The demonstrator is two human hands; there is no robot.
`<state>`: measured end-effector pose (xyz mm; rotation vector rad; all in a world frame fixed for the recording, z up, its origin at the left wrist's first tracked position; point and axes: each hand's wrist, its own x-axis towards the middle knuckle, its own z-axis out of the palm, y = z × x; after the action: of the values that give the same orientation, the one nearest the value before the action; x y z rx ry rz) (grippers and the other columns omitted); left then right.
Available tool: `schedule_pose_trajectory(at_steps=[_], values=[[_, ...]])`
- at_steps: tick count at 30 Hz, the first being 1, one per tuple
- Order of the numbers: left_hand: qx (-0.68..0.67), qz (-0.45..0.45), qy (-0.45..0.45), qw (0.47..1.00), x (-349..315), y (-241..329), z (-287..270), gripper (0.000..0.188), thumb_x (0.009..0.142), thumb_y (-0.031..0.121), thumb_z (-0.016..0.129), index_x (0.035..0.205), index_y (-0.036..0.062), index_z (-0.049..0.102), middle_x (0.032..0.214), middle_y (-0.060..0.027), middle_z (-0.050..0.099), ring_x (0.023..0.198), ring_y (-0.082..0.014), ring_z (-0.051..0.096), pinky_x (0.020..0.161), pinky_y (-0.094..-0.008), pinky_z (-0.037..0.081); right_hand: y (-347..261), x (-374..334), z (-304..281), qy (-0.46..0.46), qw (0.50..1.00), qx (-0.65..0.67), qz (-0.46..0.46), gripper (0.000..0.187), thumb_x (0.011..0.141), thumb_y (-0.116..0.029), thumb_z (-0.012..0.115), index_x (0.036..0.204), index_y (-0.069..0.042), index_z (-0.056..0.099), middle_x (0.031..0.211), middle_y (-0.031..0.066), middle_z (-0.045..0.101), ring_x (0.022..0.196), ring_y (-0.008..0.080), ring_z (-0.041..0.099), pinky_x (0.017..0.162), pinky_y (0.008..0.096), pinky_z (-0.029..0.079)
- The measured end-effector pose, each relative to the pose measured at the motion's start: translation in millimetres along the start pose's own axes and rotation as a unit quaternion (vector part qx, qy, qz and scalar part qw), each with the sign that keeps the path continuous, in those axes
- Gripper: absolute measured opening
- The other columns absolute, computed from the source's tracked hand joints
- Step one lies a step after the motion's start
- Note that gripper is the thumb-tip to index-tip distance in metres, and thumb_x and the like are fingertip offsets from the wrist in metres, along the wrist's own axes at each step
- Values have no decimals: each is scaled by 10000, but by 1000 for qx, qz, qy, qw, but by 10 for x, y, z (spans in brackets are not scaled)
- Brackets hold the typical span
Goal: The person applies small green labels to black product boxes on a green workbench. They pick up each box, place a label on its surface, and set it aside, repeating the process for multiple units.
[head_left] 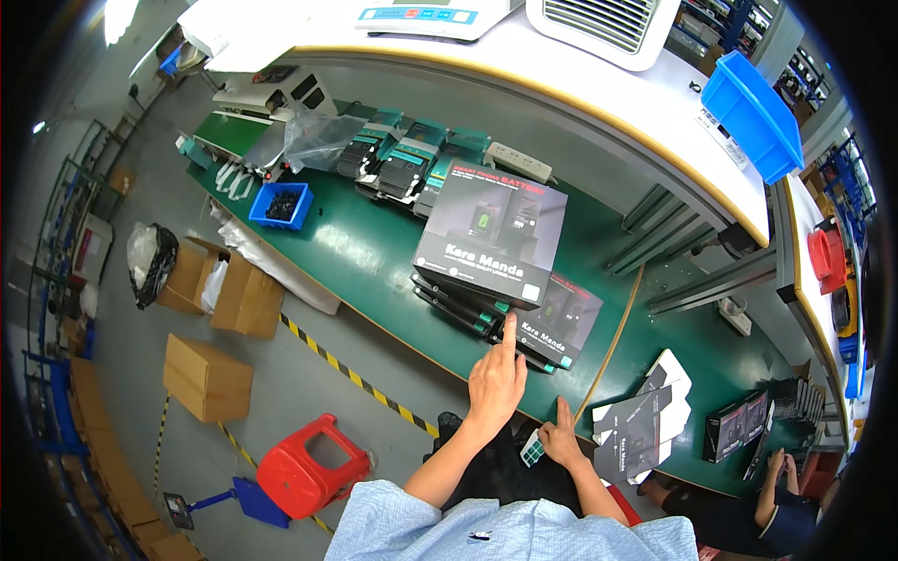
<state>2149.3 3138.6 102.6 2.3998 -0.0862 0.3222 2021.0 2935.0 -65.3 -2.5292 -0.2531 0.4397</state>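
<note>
Left hand (496,383) empty, fingers loose, forefinger touching the leaning stack of dark printed cardboard boxes (491,248); a nudge could've toppled it. Right hand (561,438) lay flat, holding nothing.

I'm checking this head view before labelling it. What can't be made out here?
- Left hand: its palm faces away, and whether the fingertip touches the dark box stack is unclear.
- Right hand: the small item beside it is too small to identify.
- Co-worker's hand: near the lower right rim, distorted by the fisheye.

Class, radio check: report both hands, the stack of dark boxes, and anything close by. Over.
Left hand open, index finger up against the stack of dark boxes. Right hand resting at the green bench edge beside a small teal-and-white item. Folded flat cartons lie right of it.
</note>
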Motion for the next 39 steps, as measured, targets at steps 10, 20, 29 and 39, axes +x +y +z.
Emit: schedule_pose_trajectory(at_steps=[10,20,29,39], values=[[-49,-26,-18,998,-48,-48,20,702,773,80,599,1384,68,253,718,-107,545,627,-259,560,598,-351,469,11,8,-12,-5,1000,-20,-15,166,735,-121,599,809,20,643,1386,340,113,1273,488,177,1053,486,190],[-52,-78,-35,995,-255,-318,289,786,790,72,576,1401,21,84,703,-129,553,624,-292,570,592,-363,468,-9,10,-13,-7,999,-32,-26,175,740,-118,612,806,42,636,1386,337,121,1269,483,191,1045,487,202],[0,-74,-64,995,-270,-356,250,795,768,61,584,1396,12,99,749,-163,567,661,-319,576,609,-385,473,-49,22,-26,-9,999,-33,-20,170,742,-113,609,808,41,638,1391,331,113,1270,481,192,1047,484,202],[-41,-107,-78,990,-444,-613,477,820,785,63,565,1390,-9,16,710,-174,572,612,-328,582,551,-388,471,-49,30,-21,-15,999,-39,-18,175,748,-121,601,817,36,638,1396,331,95,1280,475,175,1054,474,192]])
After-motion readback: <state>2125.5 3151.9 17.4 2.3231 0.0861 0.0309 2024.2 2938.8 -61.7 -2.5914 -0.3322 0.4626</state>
